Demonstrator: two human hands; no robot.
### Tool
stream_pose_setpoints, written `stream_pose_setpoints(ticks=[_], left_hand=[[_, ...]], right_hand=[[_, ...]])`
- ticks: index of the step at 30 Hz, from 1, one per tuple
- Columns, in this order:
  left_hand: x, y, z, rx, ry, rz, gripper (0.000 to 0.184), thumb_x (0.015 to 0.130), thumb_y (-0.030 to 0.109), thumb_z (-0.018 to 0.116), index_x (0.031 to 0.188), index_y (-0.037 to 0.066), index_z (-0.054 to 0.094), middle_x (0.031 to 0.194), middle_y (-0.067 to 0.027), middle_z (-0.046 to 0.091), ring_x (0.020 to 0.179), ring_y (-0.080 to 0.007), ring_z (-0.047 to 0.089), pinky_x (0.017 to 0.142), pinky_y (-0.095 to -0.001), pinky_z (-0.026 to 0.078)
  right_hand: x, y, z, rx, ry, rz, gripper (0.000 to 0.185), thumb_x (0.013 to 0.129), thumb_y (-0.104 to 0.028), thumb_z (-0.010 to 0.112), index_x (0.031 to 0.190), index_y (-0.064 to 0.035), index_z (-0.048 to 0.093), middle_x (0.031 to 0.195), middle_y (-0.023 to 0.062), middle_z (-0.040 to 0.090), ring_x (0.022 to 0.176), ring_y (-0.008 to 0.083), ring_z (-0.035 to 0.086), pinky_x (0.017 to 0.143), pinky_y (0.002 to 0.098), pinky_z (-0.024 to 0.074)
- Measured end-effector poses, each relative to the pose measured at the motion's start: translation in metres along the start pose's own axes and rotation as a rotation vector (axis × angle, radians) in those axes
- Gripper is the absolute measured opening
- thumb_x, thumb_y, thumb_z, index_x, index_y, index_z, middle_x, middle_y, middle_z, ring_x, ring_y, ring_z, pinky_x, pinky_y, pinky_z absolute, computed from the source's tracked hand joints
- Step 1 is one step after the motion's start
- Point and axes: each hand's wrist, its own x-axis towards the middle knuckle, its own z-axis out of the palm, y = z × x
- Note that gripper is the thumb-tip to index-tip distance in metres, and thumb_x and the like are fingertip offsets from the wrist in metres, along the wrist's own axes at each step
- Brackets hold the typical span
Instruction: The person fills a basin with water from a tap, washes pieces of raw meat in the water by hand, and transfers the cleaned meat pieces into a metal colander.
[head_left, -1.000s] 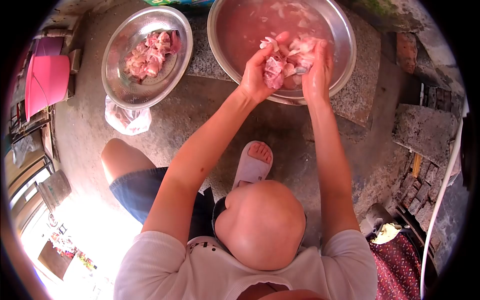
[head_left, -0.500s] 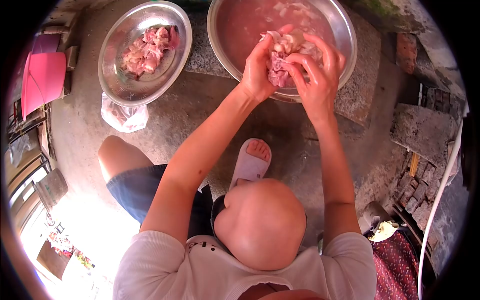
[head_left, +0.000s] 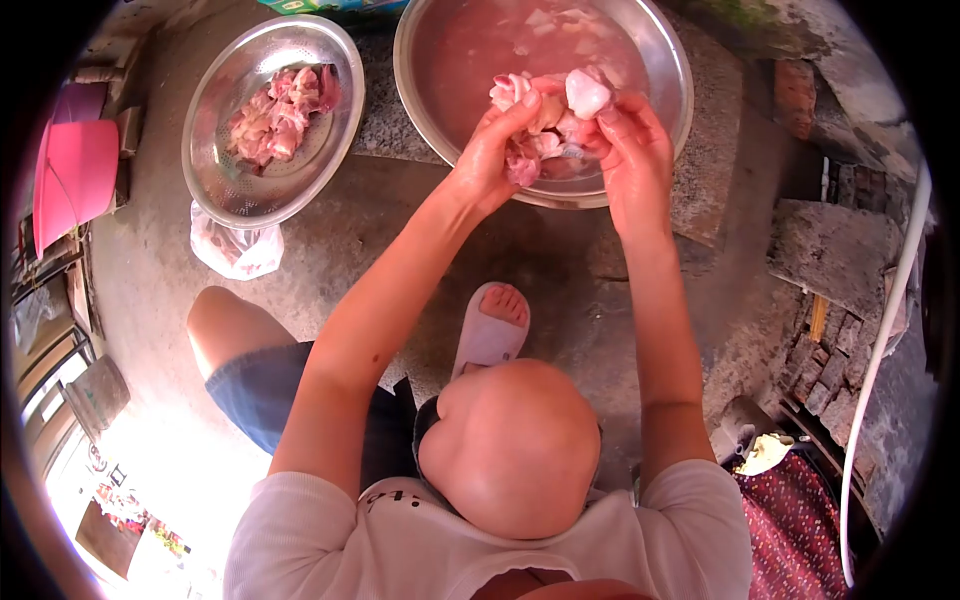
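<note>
My left hand (head_left: pixel 490 148) is closed around a clump of raw meat pieces (head_left: pixel 548 143) above the near side of a metal basin (head_left: pixel 682 95). Pinched in the fingers of my right hand (head_left: pixel 637 155) is a pale, whitish-pink piece of meat (head_left: pixel 587 93), just right of that clump. Cloudy pink water (head_left: pixel 455 70) fills the basin, with several pale bits showing in it. A metal colander (head_left: pixel 318 190) to the left holds a heap of raw meat pieces (head_left: pixel 280 118).
The basin rests on a stone slab (head_left: pixel 712 190). A white plastic bag (head_left: pixel 238 248) lies below the colander. Pink tubs (head_left: pixel 78 180) stand at far left. Loose bricks (head_left: pixel 830 365) and a white hose (head_left: pixel 885 345) are on the right.
My right hand has shifted right, away from the clump, and now pinches a pale piece. My left hand still holds the clump. The whole view has shifted slightly.
</note>
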Motion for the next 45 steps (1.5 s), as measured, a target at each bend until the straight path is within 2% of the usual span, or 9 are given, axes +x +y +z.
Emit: stream_pose_setpoints(ticks=[7,17,20,21,27,31,36,39,45], left_hand=[[0.002,-0.001,-0.007,0.125,0.03,0.037,0.035,0.088,0.033,0.045,0.116,0.013,0.045,0.108,-0.0054,0.053,0.092,-0.0166,0.055,0.079,-0.0329,0.047],[0.003,0.011,-0.016,-0.422,-0.1,-0.063,0.042,0.092,0.032,0.029,0.13,0.014,0.036,0.128,-0.0101,0.042,0.112,-0.0278,0.046,0.09,-0.0434,0.041],[0.003,0.007,-0.02,-0.441,-0.047,-0.026,0.042,0.092,0.033,0.029,0.13,0.015,0.034,0.125,-0.01,0.045,0.108,-0.0286,0.049,0.089,-0.0462,0.041],[0.002,0.008,-0.021,-0.456,-0.061,-0.024,0.041,0.09,0.023,0.034,0.13,0.015,0.033,0.125,-0.0114,0.045,0.109,-0.029,0.048,0.089,-0.0472,0.041],[-0.006,0.019,-0.022,-0.502,-0.247,0.025,0.052,0.081,0.024,0.039,0.131,0.011,0.03,0.121,-0.0157,0.045,0.104,-0.0342,0.049,0.084,-0.0484,0.044],[-0.009,0.023,-0.017,-0.505,-0.225,0.01,0.058,0.083,0.038,0.038,0.132,0.009,0.029,0.121,-0.0159,0.045,0.102,-0.0351,0.05,0.082,-0.0484,0.044],[-0.009,0.021,-0.014,-0.487,-0.218,0.002,0.063,0.086,0.051,0.034,0.132,0.009,0.029,0.119,-0.0154,0.047,0.103,-0.0337,0.05,0.083,-0.0477,0.044],[-0.003,0.013,-0.02,-0.427,-0.241,0.004,0.058,0.087,0.049,0.034,0.129,0.009,0.033,0.117,-0.0141,0.049,0.103,-0.0318,0.051,0.084,-0.0468,0.044],[-0.006,0.013,-0.014,-0.509,-0.097,-0.006,0.048,0.089,0.042,0.035,0.124,0.009,0.039,0.115,-0.0121,0.051,0.104,-0.0288,0.051,0.086,-0.045,0.044]], right_hand=[[0.006,0.001,-0.014,0.202,-0.066,0.238,0.018,0.083,-0.008,0.055,0.099,-0.002,0.054,0.082,0.0056,0.058,0.071,0.0087,0.057,0.066,0.0212,0.0504],[0.014,-0.005,-0.017,0.513,-0.032,0.254,0.004,0.08,-0.004,0.047,0.082,-0.0024,0.05,0.074,0.0034,0.046,0.067,0.0122,0.042,0.061,0.0239,0.0368],[0.027,-0.005,-0.013,0.79,-0.247,0.263,0.005,0.078,-0.005,0.048,0.081,-0.0017,0.05,0.07,0.0025,0.043,0.067,0.0126,0.041,0.06,0.0241,0.0371],[0.029,-0.006,-0.01,0.851,-0.28,0.212,0.018,0.078,0.0,0.043,0.096,0.0029,0.046,0.074,0.0034,0.04,0.067,0.0127,0.04,0.06,0.0236,0.0372],[0.029,-0.01,-0.016,0.611,-0.169,0.209,0.025,0.084,-0.006,0.042,0.106,0.0033,0.044,0.085,0.0065,0.044,0.069,0.0141,0.04,0.058,0.0235,0.0394],[0.021,-0.007,-0.011,0.444,-0.125,0.212,0.025,0.087,-0.009,0.043,0.11,0.0023,0.045,0.088,0.0073,0.05,0.071,0.0126,0.045,0.061,0.0225,0.0421],[0.012,-0.007,0.014,-0.111,-0.054,0.083,0.017,0.087,-0.01,0.049,0.101,-0.0005,0.055,0.079,0.0031,0.055,0.067,0.0077,0.052,0.059,0.0198,0.0447],[0.008,-0.003,0.025,-0.44,-0.062,0.067,0.016,0.087,-0.011,0.05,0.099,-0.0035,0.057,0.077,0.0024,0.056,0.062,0.0071,0.053,0.058,0.02,0.0454],[0.004,-0.016,0.022,-0.409,0.016,-0.052,0.018,0.088,-0.015,0.05,0.099,-0.0034,0.057,0.082,0.0024,0.058,0.062,0.0057,0.05,0.056,0.0193,0.0438]])
